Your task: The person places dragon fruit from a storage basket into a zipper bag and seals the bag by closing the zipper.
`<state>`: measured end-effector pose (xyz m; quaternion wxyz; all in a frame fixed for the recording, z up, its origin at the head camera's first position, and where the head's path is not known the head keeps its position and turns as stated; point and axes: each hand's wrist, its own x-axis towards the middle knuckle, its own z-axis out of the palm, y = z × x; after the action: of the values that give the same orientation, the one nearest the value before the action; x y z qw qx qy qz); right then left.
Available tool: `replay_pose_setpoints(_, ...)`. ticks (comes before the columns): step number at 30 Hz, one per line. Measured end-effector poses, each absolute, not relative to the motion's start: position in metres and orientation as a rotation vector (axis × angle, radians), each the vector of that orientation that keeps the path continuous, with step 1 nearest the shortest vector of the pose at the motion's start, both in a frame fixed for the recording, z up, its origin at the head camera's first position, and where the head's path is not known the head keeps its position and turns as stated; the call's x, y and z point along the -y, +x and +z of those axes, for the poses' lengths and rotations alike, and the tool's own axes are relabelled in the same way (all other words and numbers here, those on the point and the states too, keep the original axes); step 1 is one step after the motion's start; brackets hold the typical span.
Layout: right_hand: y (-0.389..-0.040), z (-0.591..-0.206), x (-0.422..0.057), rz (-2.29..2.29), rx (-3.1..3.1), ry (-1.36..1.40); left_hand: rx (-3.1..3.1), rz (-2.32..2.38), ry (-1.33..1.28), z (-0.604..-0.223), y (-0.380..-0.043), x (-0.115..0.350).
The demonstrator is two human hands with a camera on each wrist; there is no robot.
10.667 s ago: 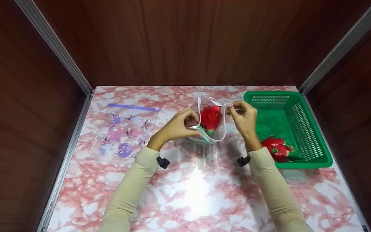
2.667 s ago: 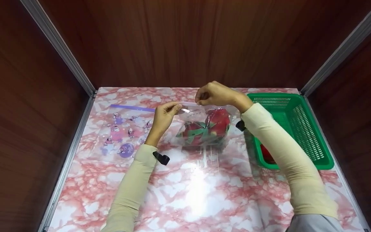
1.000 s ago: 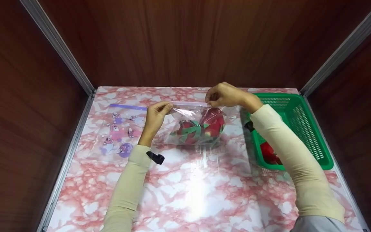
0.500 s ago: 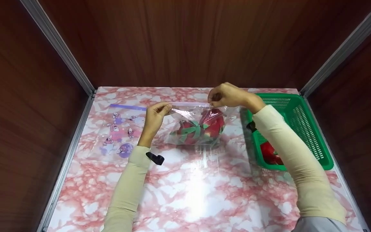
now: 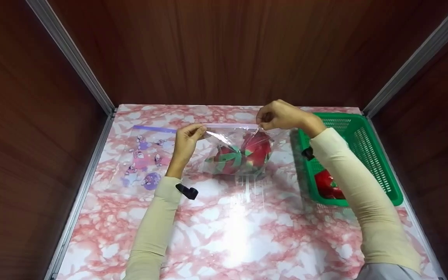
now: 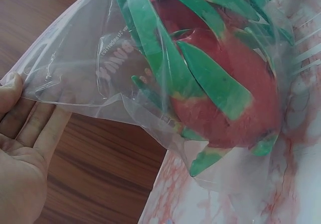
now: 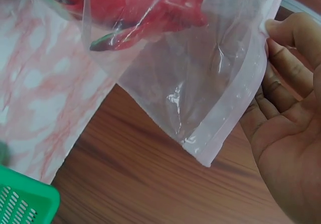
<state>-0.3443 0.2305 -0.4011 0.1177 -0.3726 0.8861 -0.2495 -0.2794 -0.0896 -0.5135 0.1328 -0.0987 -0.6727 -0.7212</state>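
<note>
Clear zip bag [image 5: 226, 134] upright at middle of counter [image 5: 204, 241], zip strip [image 5: 230, 126] uppermost, two red-and-green dragon fruits [image 5: 259, 149] inside. Left hand [image 5: 187, 140] pinches bag's upper left corner between thumb and fingers. Right hand [image 5: 280, 116] pinches zip strip, short of its right end. Printed bag [image 5: 142, 159] flat on counter, left of clear one. Green basket [image 5: 379, 155] at right, third dragon fruit [image 5: 327, 184] in near end.

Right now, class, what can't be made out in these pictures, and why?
Head: part of the red fruit, behind the right sleeve.
Head: right end of the purple strip, behind the left hand.
Right wrist: most of the green basket, cut off by the edges.
</note>
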Motion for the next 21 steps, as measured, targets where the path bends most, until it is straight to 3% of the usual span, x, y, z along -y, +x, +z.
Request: replay_pose_setpoints(21, -0.341, -0.4, -0.263, -0.743, -2.647, -0.984, 1.913, -2.156, -0.223, -0.518, -0.279, 0.096)
